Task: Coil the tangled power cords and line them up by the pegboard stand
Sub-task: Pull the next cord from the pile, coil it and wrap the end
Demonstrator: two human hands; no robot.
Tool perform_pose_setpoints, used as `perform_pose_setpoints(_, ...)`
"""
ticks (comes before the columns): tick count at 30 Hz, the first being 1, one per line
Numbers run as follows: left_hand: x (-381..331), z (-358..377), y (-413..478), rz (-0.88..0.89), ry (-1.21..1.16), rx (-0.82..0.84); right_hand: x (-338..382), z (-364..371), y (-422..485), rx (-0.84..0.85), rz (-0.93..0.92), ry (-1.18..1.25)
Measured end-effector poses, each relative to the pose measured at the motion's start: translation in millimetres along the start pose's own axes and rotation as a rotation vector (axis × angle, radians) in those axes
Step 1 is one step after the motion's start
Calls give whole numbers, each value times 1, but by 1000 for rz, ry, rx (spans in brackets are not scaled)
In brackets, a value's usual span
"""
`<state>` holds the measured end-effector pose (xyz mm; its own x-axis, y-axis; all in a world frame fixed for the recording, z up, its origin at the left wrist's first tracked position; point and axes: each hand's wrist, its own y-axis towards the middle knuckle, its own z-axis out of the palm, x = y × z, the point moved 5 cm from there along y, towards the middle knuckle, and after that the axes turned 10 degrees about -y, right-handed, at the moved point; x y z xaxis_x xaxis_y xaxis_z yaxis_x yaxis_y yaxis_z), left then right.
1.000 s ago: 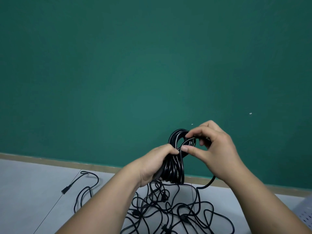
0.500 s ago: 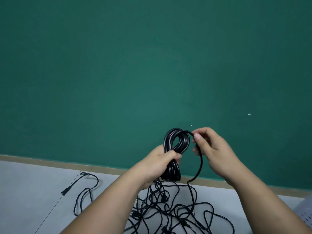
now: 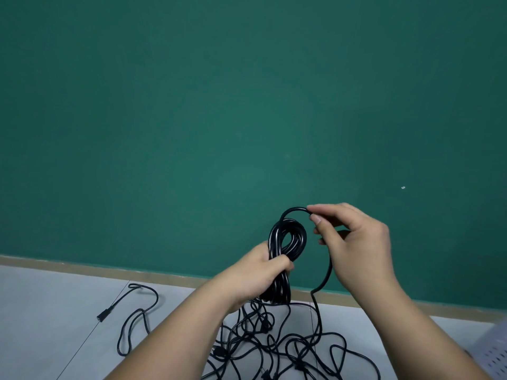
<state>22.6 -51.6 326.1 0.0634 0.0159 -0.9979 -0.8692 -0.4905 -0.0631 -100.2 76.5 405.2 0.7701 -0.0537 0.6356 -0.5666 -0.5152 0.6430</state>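
The left hand (image 3: 255, 278) is clenched round the waist of a black coil (image 3: 288, 237) of power cord, thumb across the front and fingers wrapped behind, so the turns are squeezed into a figure-eight. The upper loop of the coil stands above the fist and the lower ends of the turns hang just below it.

Just right of the coil, the right hand (image 3: 359, 250) pinches a loose strand (image 3: 295, 209) between thumb and forefinger, the other fingers curled beneath. The strand rises from the top of the coil, arches over it to the pinch, passes behind the right palm, then drops past the coil's right side with a kink before running down to the floor.

Directly below the coil lies the tangle of cords (image 3: 288, 346), black loops crossing one another on the pale grey floor (image 3: 41, 311), with several small plug bodies among them. Well left of the coil and lower, one cord end (image 3: 102, 316) trails apart from the heap, ending in a dark plug; any marking on it is too small to read.

Behind the coil stands a plain green wall (image 3: 192, 105) with a tan baseboard (image 3: 82, 266) along its foot. Far to the lower right of the coil, a pale perforated panel (image 3: 493, 355) shows at the frame edge; whether it is the pegboard stand cannot be told.
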Motion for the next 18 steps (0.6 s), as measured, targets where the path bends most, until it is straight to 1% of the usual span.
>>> perform_pose_setpoints(1, 0, 2, -1, -7, -4, 13, 2, 0, 0, -13, -34, -46)
perform_pose_setpoints(2, -1, 4, -2, -5, -23, 34, -1, 0, 0, -19, -13, -78)
perform_pose_setpoints(4, -5, 8, -4, 21, -66, 73, -12, 2, 2, 17, 131, -113)
perform_pose_setpoints(6, -9, 11, -5, 62, -90, 99, -23, 8, 1, 96, 271, -12)
perform_pose_setpoints(8, -11, 13, -4, 94, -98, 75, -25, 13, 1, 132, 364, 143)
perform_pose_setpoints(11, -12, 11, -4, 127, -95, -18, -20, 24, -4, 156, 393, 238)
perform_pose_setpoints(13, -16, 8, -3, 162, -113, -68, -15, 33, -10, 159, 381, 238)
perform_pose_setpoints(15, -19, 8, -4, 179, -120, -86, -12, 36, -13, 141, 352, 194)
perform_pose_setpoints(18, -22, 9, -5, 188, -140, -101, -12, 34, -13, 77, 359, 238)
